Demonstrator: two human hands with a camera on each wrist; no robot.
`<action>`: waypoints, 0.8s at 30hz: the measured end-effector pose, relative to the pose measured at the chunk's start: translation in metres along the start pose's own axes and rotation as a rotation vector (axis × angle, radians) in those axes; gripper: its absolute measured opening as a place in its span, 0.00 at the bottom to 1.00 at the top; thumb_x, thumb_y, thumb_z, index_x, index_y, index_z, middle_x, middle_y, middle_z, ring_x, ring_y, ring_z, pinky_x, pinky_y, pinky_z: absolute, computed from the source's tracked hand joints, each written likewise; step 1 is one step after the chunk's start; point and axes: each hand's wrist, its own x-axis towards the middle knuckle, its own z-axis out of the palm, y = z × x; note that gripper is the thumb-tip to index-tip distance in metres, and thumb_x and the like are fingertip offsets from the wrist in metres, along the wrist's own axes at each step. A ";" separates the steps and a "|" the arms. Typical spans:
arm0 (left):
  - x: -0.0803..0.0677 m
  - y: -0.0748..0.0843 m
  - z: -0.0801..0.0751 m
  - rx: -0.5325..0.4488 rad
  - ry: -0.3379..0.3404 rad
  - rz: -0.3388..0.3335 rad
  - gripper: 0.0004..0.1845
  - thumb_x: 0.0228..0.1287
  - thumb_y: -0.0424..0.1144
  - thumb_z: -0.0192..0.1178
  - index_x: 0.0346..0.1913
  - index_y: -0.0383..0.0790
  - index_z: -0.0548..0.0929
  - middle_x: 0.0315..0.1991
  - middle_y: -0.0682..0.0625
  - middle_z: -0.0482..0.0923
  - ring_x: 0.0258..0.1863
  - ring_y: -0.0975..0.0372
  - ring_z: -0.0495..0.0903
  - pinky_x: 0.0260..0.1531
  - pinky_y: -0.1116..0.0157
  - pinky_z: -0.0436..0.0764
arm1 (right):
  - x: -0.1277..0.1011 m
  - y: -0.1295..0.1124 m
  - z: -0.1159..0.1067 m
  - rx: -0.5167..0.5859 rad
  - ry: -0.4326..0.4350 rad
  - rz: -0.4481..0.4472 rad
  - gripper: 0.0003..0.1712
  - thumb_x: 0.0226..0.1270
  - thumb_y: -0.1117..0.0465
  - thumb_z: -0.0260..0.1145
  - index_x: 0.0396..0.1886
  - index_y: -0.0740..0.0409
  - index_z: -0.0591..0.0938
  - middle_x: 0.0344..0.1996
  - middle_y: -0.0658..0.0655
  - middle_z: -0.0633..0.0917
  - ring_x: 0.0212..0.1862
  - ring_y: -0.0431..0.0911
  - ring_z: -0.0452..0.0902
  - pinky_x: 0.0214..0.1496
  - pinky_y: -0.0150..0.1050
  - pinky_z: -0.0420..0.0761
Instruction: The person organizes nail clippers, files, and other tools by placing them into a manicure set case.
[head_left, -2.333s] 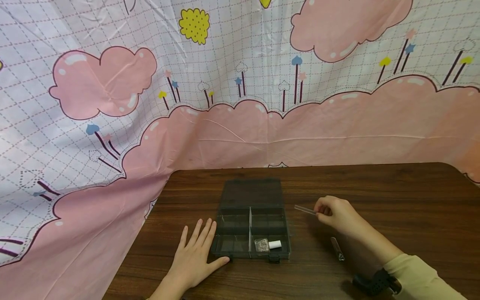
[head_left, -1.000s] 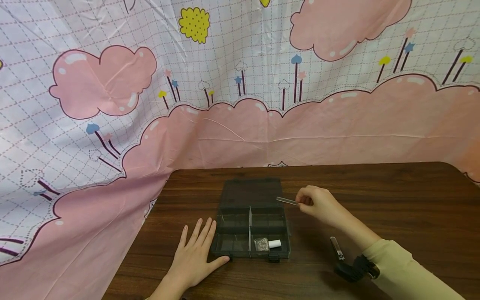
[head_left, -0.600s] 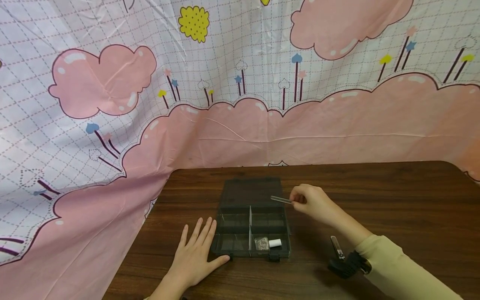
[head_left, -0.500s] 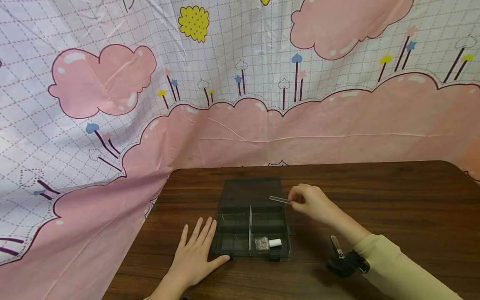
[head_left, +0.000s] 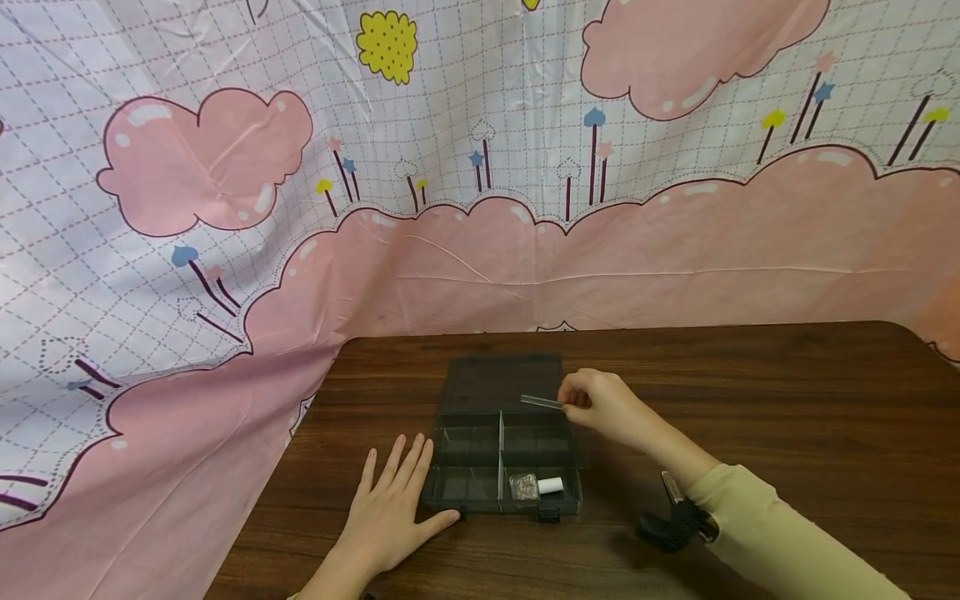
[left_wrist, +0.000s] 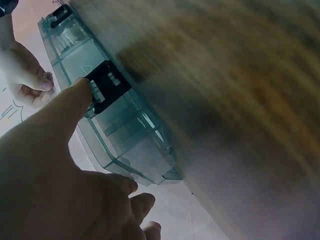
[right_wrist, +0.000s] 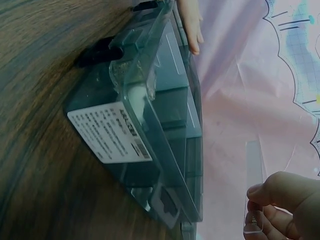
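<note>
My right hand (head_left: 603, 402) pinches a clear, flat glass nail file (head_left: 538, 402) between thumb and fingers, one end pointing left. In the head view the file overlaps the open lid (head_left: 480, 379) of a dark translucent divided box (head_left: 480, 506). The right wrist view shows the nail file (right_wrist: 254, 162) with a frosted upper part and a clear lower end. Flat beside the box's left side, my left hand (head_left: 386, 508) has its fingers spread. Its thumb (left_wrist: 80, 95) is at a black latch (left_wrist: 107, 86). A square nail polish bottle (head_left: 524, 487) with a white cap lies in the front right compartment.
Nail clippers (head_left: 669, 485) lie on the brown wooden table (head_left: 810, 417) to the right, partly hidden by the right sleeve and the black wrist camera (head_left: 667, 529). A patterned pink and white curtain (head_left: 645, 275) hangs behind and left of the table.
My right hand has moved left and a little back with the nail file, from right of the box to over its lid's right edge. The left hand has stayed put.
</note>
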 end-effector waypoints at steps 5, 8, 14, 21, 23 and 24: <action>0.000 0.000 -0.001 -0.002 -0.007 -0.001 0.53 0.57 0.77 0.41 0.77 0.45 0.48 0.76 0.49 0.44 0.75 0.55 0.38 0.68 0.45 0.30 | 0.003 -0.003 0.006 0.019 -0.013 -0.012 0.07 0.56 0.70 0.68 0.27 0.54 0.81 0.25 0.44 0.77 0.28 0.37 0.72 0.28 0.32 0.76; 0.000 0.000 -0.001 -0.002 -0.005 -0.001 0.53 0.58 0.77 0.41 0.77 0.45 0.48 0.76 0.49 0.44 0.74 0.54 0.40 0.68 0.45 0.30 | 0.004 -0.003 0.010 0.024 -0.012 -0.023 0.07 0.56 0.70 0.68 0.27 0.54 0.81 0.26 0.45 0.77 0.28 0.37 0.72 0.28 0.32 0.76; 0.000 0.000 -0.001 -0.005 -0.004 0.002 0.53 0.58 0.77 0.40 0.77 0.45 0.49 0.76 0.49 0.45 0.74 0.54 0.40 0.69 0.46 0.30 | 0.004 -0.003 0.017 0.029 -0.023 -0.040 0.07 0.56 0.71 0.68 0.27 0.55 0.81 0.26 0.46 0.77 0.28 0.37 0.72 0.28 0.32 0.76; -0.001 -0.001 -0.001 -0.007 -0.006 0.000 0.53 0.58 0.77 0.41 0.77 0.45 0.48 0.76 0.49 0.44 0.74 0.55 0.37 0.68 0.46 0.29 | 0.005 -0.002 0.024 0.043 -0.045 -0.055 0.08 0.56 0.72 0.68 0.27 0.55 0.81 0.26 0.45 0.77 0.28 0.37 0.72 0.28 0.31 0.77; 0.000 -0.001 -0.001 -0.010 -0.005 0.003 0.53 0.58 0.77 0.41 0.77 0.45 0.48 0.76 0.49 0.44 0.75 0.54 0.38 0.68 0.46 0.29 | 0.005 -0.002 0.026 0.043 -0.048 -0.059 0.08 0.56 0.72 0.68 0.27 0.56 0.81 0.26 0.45 0.77 0.28 0.37 0.72 0.28 0.31 0.77; 0.000 -0.001 -0.001 -0.012 -0.005 0.003 0.53 0.58 0.77 0.41 0.77 0.45 0.48 0.76 0.49 0.45 0.75 0.54 0.39 0.68 0.46 0.29 | 0.004 -0.002 0.027 0.043 -0.050 -0.063 0.07 0.56 0.72 0.68 0.27 0.56 0.81 0.26 0.45 0.77 0.28 0.37 0.72 0.28 0.31 0.77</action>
